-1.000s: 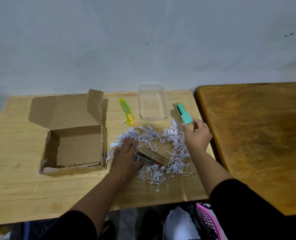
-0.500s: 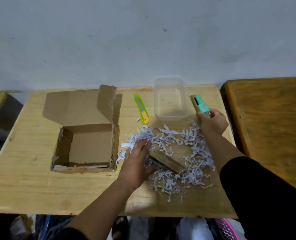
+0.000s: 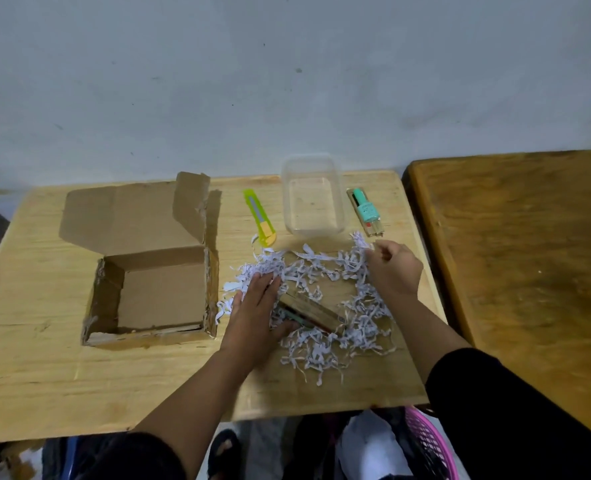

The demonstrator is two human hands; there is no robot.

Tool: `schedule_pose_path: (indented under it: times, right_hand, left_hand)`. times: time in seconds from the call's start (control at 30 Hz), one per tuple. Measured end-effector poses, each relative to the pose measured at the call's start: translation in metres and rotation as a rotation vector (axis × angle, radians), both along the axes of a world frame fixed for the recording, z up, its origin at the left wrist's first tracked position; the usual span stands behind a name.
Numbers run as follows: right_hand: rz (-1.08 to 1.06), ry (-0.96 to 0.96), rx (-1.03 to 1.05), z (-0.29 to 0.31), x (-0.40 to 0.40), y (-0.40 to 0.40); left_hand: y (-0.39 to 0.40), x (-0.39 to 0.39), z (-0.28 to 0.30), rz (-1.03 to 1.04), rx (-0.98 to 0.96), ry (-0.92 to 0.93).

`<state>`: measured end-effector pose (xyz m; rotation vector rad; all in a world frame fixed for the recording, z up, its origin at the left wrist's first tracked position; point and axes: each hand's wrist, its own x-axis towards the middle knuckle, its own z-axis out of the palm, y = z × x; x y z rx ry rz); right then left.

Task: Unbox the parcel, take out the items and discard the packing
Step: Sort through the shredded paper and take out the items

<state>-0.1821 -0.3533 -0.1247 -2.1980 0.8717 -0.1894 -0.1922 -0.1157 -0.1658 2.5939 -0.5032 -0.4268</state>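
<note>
An open cardboard box [image 3: 155,292] sits empty on the left of the light wooden table, its lid folded back. White shredded paper [image 3: 325,344] is spread to its right. My left hand [image 3: 257,317] lies flat on the shreds, fingers apart, touching a brown packaged item [image 3: 316,311] half buried there. My right hand [image 3: 392,268] hovers at the far right edge of the shreds with fingers loosely curled around a few strips; its grip is unclear. A mint-green bottle in a clear pack [image 3: 365,211] lies on the table beyond it, apart from the hand.
A clear plastic container [image 3: 313,199] stands at the back. A yellow-green utility knife [image 3: 260,216] lies between it and the box. A darker wooden table [image 3: 529,258] adjoins on the right. A pink basket [image 3: 432,445] sits below the near edge.
My right hand set the mint-green bottle pack down beside the clear container, let go and drew back to the shreds. My left hand stayed on the paper.
</note>
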Motion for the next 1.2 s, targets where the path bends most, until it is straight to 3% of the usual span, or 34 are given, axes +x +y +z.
schedule_pose_path:
  times: [0.13, 0.2, 0.43, 0.53, 0.7, 0.93, 1.2]
  right_hand:
    - [0.385, 0.107, -0.146, 0.006, -0.023, 0.013]
    - [0.456, 0.092, -0.18, 0.008, -0.033, 0.019]
    - [0.434, -0.002, -0.272, 0.011, -0.061, 0.042]
    - [0.522, -0.078, -0.311, 0.009, -0.068, 0.05]
    - [0.607, 0.039, -0.216, 0.007, -0.079, 0.063]
    - [0.48, 0.126, -0.253, -0.002, -0.086, 0.062]
    - [0.445, 0.085, -0.201, 0.014, -0.072, 0.065]
  left_hand:
    - [-0.001, 0.0, 0.0, -0.024, 0.006, -0.008]
    - [-0.001, 0.001, 0.0, -0.026, 0.014, 0.005]
    - [-0.002, 0.0, 0.001, -0.009, 0.017, 0.003]
    - [-0.001, 0.0, 0.0, -0.012, 0.011, 0.006]
    - [0.0, 0.0, -0.001, -0.02, -0.002, 0.019]
    - [-0.001, -0.001, -0.001, -0.002, -0.013, 0.011]
    - [0.0, -0.003, 0.001, 0.0, -0.029, 0.011]
